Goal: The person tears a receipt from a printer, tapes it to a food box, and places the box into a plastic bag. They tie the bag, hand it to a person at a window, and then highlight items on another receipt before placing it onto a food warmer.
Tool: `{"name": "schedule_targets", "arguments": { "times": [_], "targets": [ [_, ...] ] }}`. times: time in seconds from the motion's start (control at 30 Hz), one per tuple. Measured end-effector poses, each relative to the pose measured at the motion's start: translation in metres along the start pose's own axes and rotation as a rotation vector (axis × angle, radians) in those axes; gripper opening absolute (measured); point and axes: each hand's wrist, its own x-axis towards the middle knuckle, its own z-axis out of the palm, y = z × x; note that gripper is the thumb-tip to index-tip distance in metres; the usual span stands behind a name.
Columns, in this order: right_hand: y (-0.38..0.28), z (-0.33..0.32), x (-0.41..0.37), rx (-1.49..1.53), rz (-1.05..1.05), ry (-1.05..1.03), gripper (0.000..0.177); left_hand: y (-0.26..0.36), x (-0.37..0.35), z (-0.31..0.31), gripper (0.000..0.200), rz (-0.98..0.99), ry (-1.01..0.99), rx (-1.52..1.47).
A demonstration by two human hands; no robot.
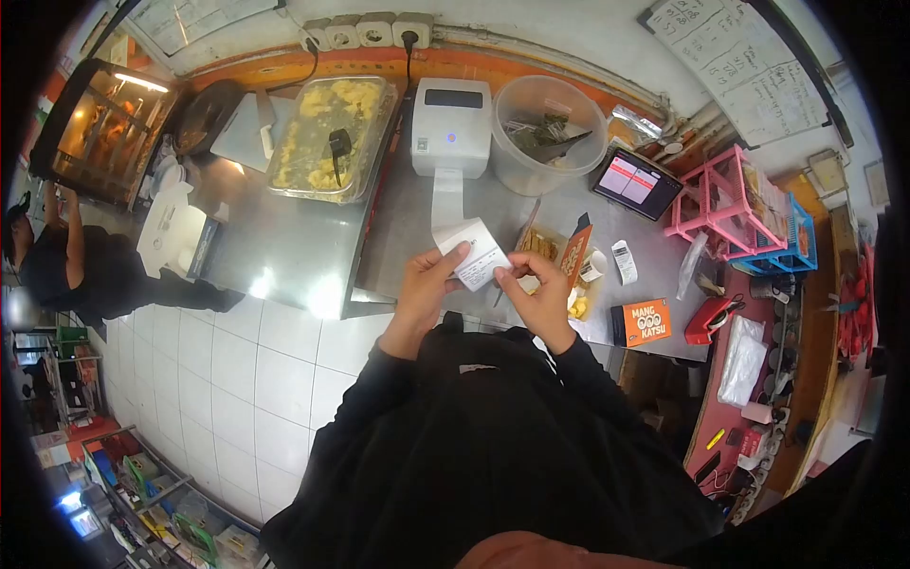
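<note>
A strip of white label paper (pixel 471 256) with small print lies between my two hands in front of the counter. My left hand (pixel 423 287) pinches its left side with the thumb on top. At its right edge, the fingers of my right hand (pixel 542 302) grip the paper. The strip runs back to a white label printer (pixel 451 128) with a blue light. Just beyond my right hand stands an open orange food box (pixel 575 251) with yellowish food and a small white cup (pixel 593 266) in it. A printed slip (pixel 624 262) lies beside the box.
Behind are a tray of yellow food (pixel 332 137) and a clear tub (pixel 550 133) of packets. To the right stand a tablet (pixel 637 182), a pink rack (pixel 735 204) and a closed orange box (pixel 642 323). Another person (pixel 76 247) stands at a lit display cabinet (pixel 109 123) on the left.
</note>
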Motion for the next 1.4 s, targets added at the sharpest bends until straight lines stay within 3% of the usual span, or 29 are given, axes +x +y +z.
{"name": "schedule_targets", "arguments": {
  "times": [0.07,0.17,0.47,0.77,1.07,1.4],
  "targets": [
    [-0.012,0.007,0.003,0.05,-0.018,0.203,0.029,-0.003,0.003,0.007,0.024,0.025,-0.006,0.007],
    [-0.027,0.008,0.002,-0.068,-0.134,0.287,0.025,-0.005,-0.002,0.012,0.022,0.14,0.02,0.036],
    [-0.02,0.0,-0.001,-0.034,-0.208,0.295,0.03,-0.009,0.004,0.032,0.026,-0.075,-0.073,-0.109],
    [-0.022,-0.005,-0.004,-0.249,-0.527,0.355,0.033,-0.015,0.003,0.023,0.025,-0.215,-0.215,-0.274],
    [-0.028,-0.013,-0.008,-0.372,-0.513,0.3,0.022,-0.001,-0.008,0.03,0.018,0.106,-0.097,0.216],
    [-0.03,-0.022,-0.015,-0.398,-0.541,0.25,0.022,-0.01,-0.01,0.031,0.019,0.114,-0.11,0.236]
  ]
}}
